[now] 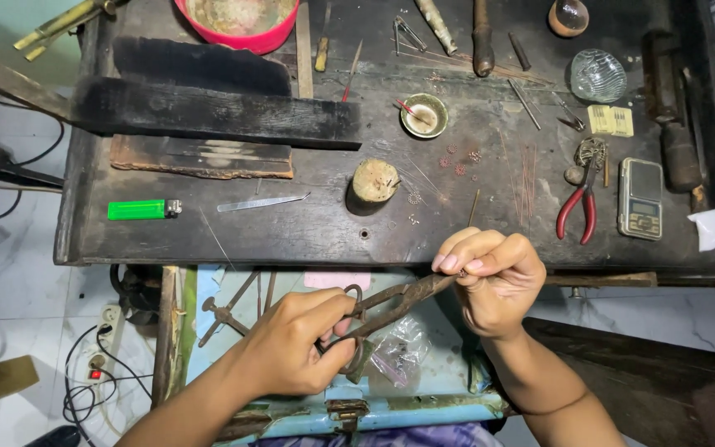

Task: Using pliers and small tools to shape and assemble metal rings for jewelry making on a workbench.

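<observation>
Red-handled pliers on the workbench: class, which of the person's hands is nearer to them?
Right. The right hand pinches the shears' tip just below and left of the red-handled pliers. The left hand grips the shears' loop handles, much farther left and lower.

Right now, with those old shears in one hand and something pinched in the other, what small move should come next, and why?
Probably a gentle squeeze of the shears. The left hand grips their loop handles, and the blade tips reach the right hand, whose fingertips pinch something too small to make out. Blades and piece look lined up.
</observation>
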